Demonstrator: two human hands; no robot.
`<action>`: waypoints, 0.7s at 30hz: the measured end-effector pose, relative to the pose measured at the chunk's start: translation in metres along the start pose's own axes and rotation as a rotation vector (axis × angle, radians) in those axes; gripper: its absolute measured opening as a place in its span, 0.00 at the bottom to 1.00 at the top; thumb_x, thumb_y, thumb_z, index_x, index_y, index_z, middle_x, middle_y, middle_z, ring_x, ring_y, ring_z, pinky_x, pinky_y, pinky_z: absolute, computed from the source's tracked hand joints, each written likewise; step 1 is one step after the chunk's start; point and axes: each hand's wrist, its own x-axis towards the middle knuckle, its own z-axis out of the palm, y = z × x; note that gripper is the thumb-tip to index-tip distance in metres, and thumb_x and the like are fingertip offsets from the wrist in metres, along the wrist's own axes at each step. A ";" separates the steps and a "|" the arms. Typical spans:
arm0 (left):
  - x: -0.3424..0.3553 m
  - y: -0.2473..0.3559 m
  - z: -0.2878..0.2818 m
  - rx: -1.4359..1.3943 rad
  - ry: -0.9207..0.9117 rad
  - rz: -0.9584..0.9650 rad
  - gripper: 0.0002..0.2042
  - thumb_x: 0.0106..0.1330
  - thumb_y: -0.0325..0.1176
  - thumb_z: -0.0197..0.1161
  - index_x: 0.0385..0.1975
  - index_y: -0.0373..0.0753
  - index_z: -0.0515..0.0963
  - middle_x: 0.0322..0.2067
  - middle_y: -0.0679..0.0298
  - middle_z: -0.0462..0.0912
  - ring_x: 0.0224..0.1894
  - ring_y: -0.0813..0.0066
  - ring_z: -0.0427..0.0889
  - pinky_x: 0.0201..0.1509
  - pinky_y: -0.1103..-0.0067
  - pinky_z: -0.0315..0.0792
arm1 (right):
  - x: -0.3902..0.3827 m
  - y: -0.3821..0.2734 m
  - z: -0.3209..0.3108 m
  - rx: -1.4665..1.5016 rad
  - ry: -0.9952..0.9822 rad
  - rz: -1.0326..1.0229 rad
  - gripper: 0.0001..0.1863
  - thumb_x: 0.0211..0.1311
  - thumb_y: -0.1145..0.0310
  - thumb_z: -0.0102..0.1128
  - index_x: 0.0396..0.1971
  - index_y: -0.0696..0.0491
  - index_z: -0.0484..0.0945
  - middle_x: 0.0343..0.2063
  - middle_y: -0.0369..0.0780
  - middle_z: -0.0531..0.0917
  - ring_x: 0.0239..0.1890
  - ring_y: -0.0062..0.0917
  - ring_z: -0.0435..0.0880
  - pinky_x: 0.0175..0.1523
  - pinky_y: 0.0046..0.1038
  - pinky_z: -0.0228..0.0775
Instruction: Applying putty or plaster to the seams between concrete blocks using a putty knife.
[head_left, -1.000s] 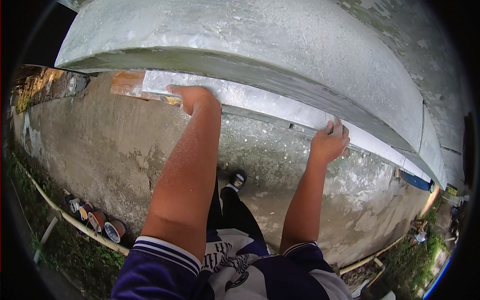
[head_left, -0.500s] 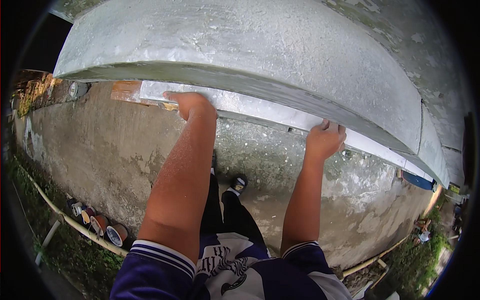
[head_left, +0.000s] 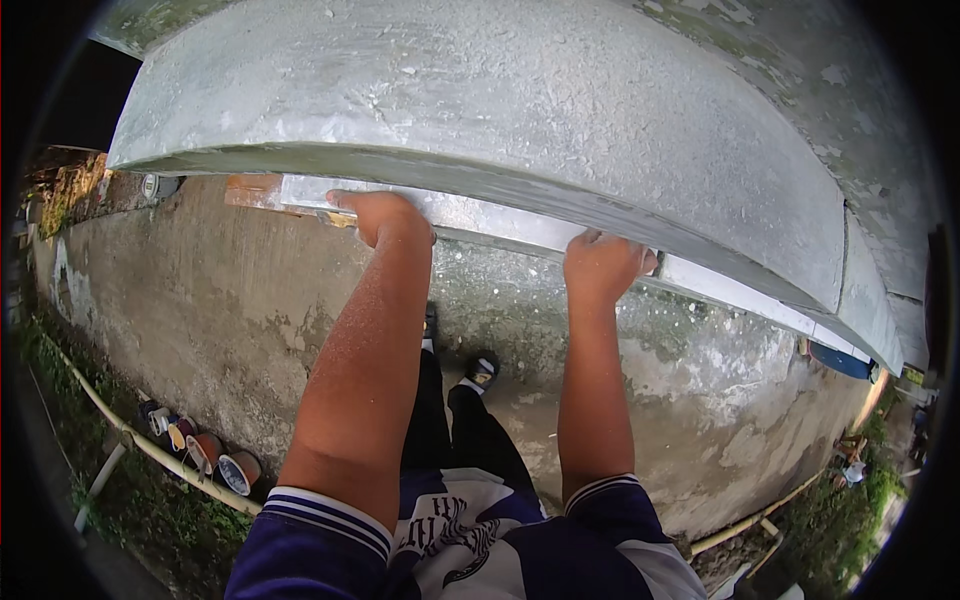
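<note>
A long pale board (head_left: 490, 220) runs across the view under the lip of a grey concrete overhang (head_left: 480, 85), its surface dusted white. My left hand (head_left: 385, 215) is wrapped over the board's near edge toward its left end, one digit stretched along the top and the others mostly hidden. Farther right, my right hand (head_left: 605, 265) is closed at the same board, fingers curled by its near edge. Whatever lies under those fingers is hidden. White dust coats my left forearm.
Beneath the left end of the board is a brown wooden piece (head_left: 252, 190). Worn concrete floor (head_left: 220, 290) spreads below. Several pots (head_left: 238, 472) stand by a bamboo pole (head_left: 150, 448) at left. A blue rounded object (head_left: 838, 362) sits at far right.
My right hand has slid left along the board, closer to my left hand. The left hand stays at about the same place on the board. The view has shifted slightly.
</note>
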 end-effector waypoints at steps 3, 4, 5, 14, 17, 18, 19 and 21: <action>-0.004 -0.006 0.005 -0.091 0.033 -0.018 0.50 0.57 0.76 0.40 0.54 0.25 0.73 0.53 0.48 0.77 0.57 0.55 0.75 0.64 0.59 0.64 | 0.011 0.035 -0.016 0.018 -0.043 0.269 0.08 0.50 0.72 0.59 0.31 0.56 0.82 0.40 0.45 0.82 0.47 0.43 0.75 0.52 0.48 0.55; -0.001 -0.004 0.006 -0.092 0.035 -0.016 0.50 0.57 0.76 0.40 0.54 0.25 0.72 0.54 0.47 0.77 0.57 0.55 0.75 0.64 0.60 0.64 | 0.009 0.035 -0.015 -0.006 0.010 0.228 0.10 0.50 0.72 0.59 0.33 0.56 0.82 0.40 0.45 0.82 0.48 0.43 0.75 0.52 0.48 0.55; 0.001 -0.001 0.007 -0.092 0.037 -0.015 0.50 0.57 0.76 0.40 0.55 0.25 0.72 0.54 0.47 0.76 0.57 0.55 0.75 0.64 0.61 0.64 | 0.008 0.035 -0.014 -0.030 0.063 0.186 0.11 0.50 0.72 0.59 0.35 0.57 0.82 0.40 0.46 0.82 0.49 0.43 0.75 0.53 0.48 0.55; 0.108 0.051 0.088 -0.144 0.086 -0.086 0.48 0.60 0.73 0.40 0.56 0.25 0.71 0.54 0.46 0.76 0.58 0.54 0.74 0.64 0.62 0.63 | -0.026 -0.090 0.025 0.262 -0.163 -0.277 0.10 0.48 0.70 0.63 0.34 0.49 0.84 0.43 0.44 0.82 0.53 0.42 0.75 0.67 0.51 0.44; 0.146 0.089 0.123 -0.179 0.096 -0.135 0.47 0.61 0.72 0.40 0.57 0.25 0.70 0.54 0.46 0.77 0.58 0.55 0.74 0.64 0.60 0.63 | -0.005 -0.037 0.002 0.102 -0.082 -0.050 0.11 0.49 0.72 0.61 0.35 0.54 0.82 0.40 0.46 0.82 0.48 0.42 0.75 0.54 0.47 0.53; 0.154 0.111 0.128 -0.193 0.103 -0.143 0.47 0.62 0.71 0.40 0.57 0.25 0.69 0.54 0.46 0.77 0.58 0.55 0.74 0.64 0.60 0.63 | 0.005 -0.010 -0.012 0.012 -0.129 0.065 0.13 0.50 0.72 0.59 0.37 0.57 0.81 0.38 0.47 0.81 0.46 0.43 0.75 0.51 0.48 0.55; 0.168 0.112 0.135 -0.199 0.111 -0.172 0.46 0.62 0.71 0.40 0.57 0.25 0.69 0.53 0.47 0.77 0.58 0.55 0.74 0.64 0.59 0.63 | 0.015 0.005 -0.028 0.118 -0.157 0.231 0.15 0.50 0.72 0.59 0.40 0.57 0.80 0.39 0.47 0.81 0.46 0.44 0.75 0.50 0.48 0.56; 0.196 0.108 0.162 -0.216 0.118 -0.232 0.46 0.63 0.70 0.40 0.57 0.25 0.69 0.53 0.47 0.77 0.58 0.55 0.74 0.64 0.58 0.63 | 0.015 0.019 -0.023 0.131 -0.115 0.231 0.15 0.50 0.72 0.59 0.41 0.57 0.80 0.40 0.47 0.81 0.46 0.44 0.75 0.50 0.49 0.56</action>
